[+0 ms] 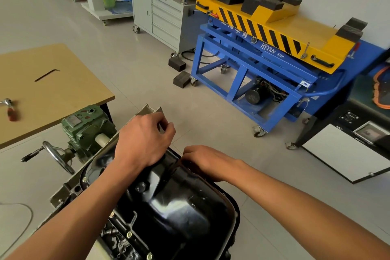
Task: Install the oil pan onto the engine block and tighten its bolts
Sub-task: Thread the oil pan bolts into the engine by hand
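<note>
Left grip [145, 139]: fingertips pinched together above pan's far end, contents unclear | right grip [202, 160]: fingers curled at far rim, hold unclear | oil pan [179, 202]: glossy black, scuffed, lower centre, on engine block [69, 188]

The left hand [145, 139] covers the far end of the oil pan [181, 202]; what its pinched fingertips hold is unclear. Fingertips of the right hand [202, 160] are hidden. The ratchet [10, 111] is blurred and cut off at the left edge.

L hand [145, 139] bare | R hand [207, 161] bare | both forearms [84, 207] bare, uncovered to frame edge
</note>
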The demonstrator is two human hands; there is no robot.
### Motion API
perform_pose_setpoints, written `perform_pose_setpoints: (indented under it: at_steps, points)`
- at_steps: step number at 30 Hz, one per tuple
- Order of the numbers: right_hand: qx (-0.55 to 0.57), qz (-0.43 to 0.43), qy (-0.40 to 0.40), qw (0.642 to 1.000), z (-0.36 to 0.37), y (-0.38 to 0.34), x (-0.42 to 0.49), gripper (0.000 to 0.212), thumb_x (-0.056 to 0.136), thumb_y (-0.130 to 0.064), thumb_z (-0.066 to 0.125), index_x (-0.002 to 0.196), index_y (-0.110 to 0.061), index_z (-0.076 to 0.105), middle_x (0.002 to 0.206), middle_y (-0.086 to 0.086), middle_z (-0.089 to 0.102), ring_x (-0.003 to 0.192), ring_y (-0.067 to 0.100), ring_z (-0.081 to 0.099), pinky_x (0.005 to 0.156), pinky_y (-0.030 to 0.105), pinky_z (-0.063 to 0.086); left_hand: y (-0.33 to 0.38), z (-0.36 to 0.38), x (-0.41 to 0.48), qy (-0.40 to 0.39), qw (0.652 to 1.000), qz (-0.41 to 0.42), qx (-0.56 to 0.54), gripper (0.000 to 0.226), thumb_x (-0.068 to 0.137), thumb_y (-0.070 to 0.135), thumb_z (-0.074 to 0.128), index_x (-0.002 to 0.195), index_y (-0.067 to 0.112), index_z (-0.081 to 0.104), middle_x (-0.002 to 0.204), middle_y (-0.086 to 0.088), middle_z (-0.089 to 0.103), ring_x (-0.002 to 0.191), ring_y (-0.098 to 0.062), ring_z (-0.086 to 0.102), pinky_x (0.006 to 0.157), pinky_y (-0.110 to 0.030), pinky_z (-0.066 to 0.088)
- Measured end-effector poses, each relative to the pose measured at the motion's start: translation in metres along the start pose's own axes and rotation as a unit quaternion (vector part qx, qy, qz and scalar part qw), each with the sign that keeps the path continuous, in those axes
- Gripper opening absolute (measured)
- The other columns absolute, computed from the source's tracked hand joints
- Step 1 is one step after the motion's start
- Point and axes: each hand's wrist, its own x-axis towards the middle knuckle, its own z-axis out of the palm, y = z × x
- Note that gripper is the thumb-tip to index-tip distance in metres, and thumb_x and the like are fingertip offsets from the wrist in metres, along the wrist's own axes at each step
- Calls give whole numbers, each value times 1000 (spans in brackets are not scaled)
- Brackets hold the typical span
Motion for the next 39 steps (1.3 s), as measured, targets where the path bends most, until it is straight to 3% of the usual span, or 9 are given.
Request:
perform_pose_setpoints:
  at_steps: [10,19,27,33,36,39]
  points:
    - [-66,-11,9,998,-4,-6,-4,21,99,-16,53,100,-2,69,90,13,59,79,29,57,68,45,47,-4,2,1,-2,1000,2,-5,28,87,48,53,64,31,53,60,11,56,57,-6,49,55,-28,34]
    - [-93,-14,9,996,-9,-10,-5,22,99,-16,52,94,-1,67,88,14,57,78,29,54,62,40,42,-3,3,1,-6,1000,1,-7,28,88,46,55,65,30,53,60,9,57,59,-15,53,58,-31,40]
    - [-44,14,23,999,-5,-4,-10,31,104,-35,49,122,-17,67,101,6,59,91,23,55,70,37,46,-4,3,1,-1,1000,5,-8,29,87,46,54,63,32,50,59,12,54,56,-10,48,56,-30,36]
    - [-55,18,13,998,-4,0,-7,24,100,-24,54,114,-15,70,103,5,60,93,23,56,71,38,48,-4,3,1,-2,1000,8,-8,28,86,47,54,64,31,52,60,12,55,59,-15,51,57,-30,37]
    - [-70,17,19,997,-2,-1,-5,26,102,-28,52,107,-10,70,97,6,60,90,24,56,68,38,47,-4,2,0,1,1000,8,-9,28,88,45,56,63,32,50,59,13,54,57,-7,48,56,-29,35]
    - [-52,20,30,998,-4,-2,-6,30,102,-36,50,113,-15,69,100,3,61,90,22,57,69,37,48,-4,2,0,1,1000,9,-10,30,88,45,56,62,33,49,59,13,53,57,-1,46,54,-28,32]
